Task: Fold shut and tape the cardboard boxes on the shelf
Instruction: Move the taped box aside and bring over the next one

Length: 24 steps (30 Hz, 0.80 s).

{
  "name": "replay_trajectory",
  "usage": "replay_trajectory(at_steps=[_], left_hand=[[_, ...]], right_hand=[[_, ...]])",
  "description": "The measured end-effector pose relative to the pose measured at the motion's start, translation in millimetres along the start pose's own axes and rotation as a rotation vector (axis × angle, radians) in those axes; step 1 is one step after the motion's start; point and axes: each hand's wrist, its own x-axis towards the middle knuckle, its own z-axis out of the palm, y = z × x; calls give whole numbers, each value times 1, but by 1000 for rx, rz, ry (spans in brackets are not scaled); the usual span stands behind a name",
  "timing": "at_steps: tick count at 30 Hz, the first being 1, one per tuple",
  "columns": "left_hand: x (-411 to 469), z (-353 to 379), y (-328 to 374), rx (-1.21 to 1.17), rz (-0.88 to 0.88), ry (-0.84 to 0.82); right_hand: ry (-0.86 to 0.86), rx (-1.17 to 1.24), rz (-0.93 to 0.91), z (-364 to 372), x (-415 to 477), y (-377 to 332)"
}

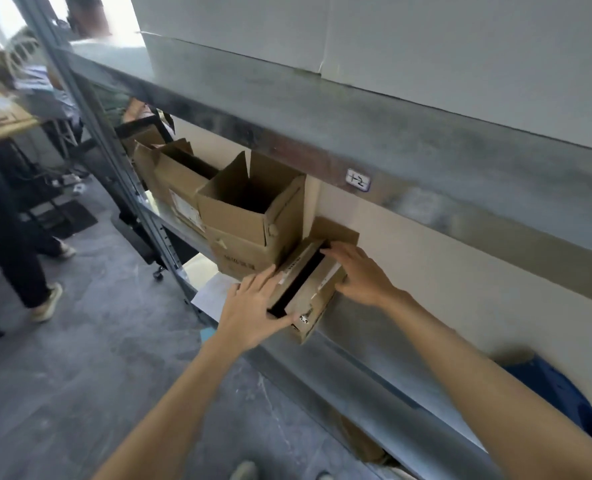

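Observation:
A small cardboard box (313, 299) sits at the front edge of the metal shelf (363, 355), its top flaps nearly closed with a dark slit between them. My left hand (253, 303) lies flat on the left flap, fingers straight, thumb along the box's near edge. My right hand (358, 275) presses the right flap, fingers reaching to the slit and thumb down the box's side. One brown flap (339, 233) still stands up behind. To the left, an open box (249, 202) is stacked on a closed box (242, 254), with a further open box (180, 174) behind.
The upper shelf beam (322, 133) with a small label (358, 180) hangs low overhead. White sheets (214, 291) lie on the shelf left of the box. A person's legs (13, 237) stand on the grey floor at left. A blue object (561, 396) sits below right.

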Motion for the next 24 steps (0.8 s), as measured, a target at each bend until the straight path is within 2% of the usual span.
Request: replay_trajectory(at_steps=[7,13,16,24], left_hand=[[27,9,-33,-132,304,-157],[36,10,-60,-169,494,-237],[39,9,-71,-213,516,-264],[49,9,-82,-380,553,-289]], right_hand=[[90,59,89,25,15,-14],[82,-65,165,44,12,-25],[131,-132,189,45,6,-30],[121,-302,237,26,-24,-32]])
